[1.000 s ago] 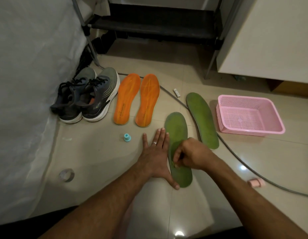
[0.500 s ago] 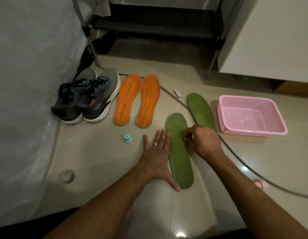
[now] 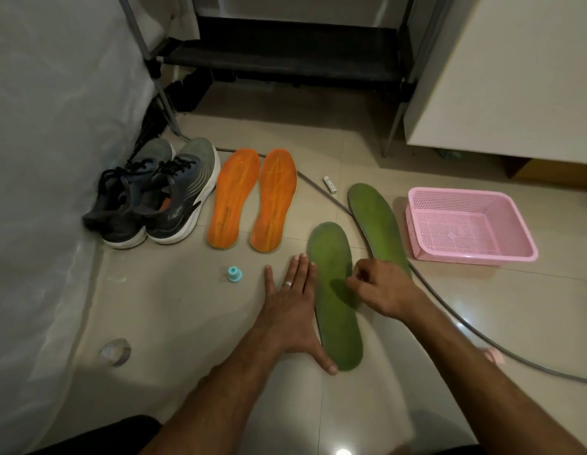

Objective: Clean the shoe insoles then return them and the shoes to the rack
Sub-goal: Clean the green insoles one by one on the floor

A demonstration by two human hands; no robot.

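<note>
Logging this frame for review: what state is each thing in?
near green insole: flat on floor, steadied by left hand
right hand: fingers curled over that insole
far green insole: lying loose
orange insoles: side by side
shoes: upright, off rack
pink basket: upright

Left orange foam insole (image 3: pixel 232 198): a line of dark print runs along its outer edge, too small to read.
Small white cylinder (image 3: pixel 330 185) on the floor: dark marks along its side, not legible.
Readable text elsewhere: none.
</note>
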